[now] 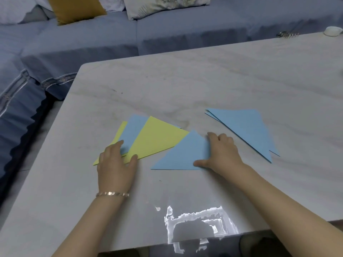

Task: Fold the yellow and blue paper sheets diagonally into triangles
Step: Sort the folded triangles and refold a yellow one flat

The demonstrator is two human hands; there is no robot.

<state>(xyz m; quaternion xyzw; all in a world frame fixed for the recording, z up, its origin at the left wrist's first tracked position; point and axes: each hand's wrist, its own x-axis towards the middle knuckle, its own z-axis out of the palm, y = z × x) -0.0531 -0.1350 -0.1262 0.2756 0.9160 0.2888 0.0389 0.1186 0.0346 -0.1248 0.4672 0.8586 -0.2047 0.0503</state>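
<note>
Head view, looking down on a pale marble-look table w/ a blue sofa behind it. Left hand lies flat, fingers spread, palm down on the near end of a fanned stack at centre-left; it grips nothing, just presses. The stack holds a yellow triangle on top, a blue sheet under it and another yellow sheet peeking out at the far-left edge. Right hand is also palm down and open, thumb stretched along the near edge and fingers on the right corner of a folded blue triangle, which lies flat on the table just right of the yellow one, its top corner touching or nearly touching the yellow edge. Further right, well apart from the hands, sits a pile of blue triangles, at least 2 layers, edges slightly offset. A bracelet circles the left wrist. At the table's far-right corner: a small white dish and a small metallic item, too blurred to ID. Cushions on the sofa: one mustard, one w/ a pale print.
</note>
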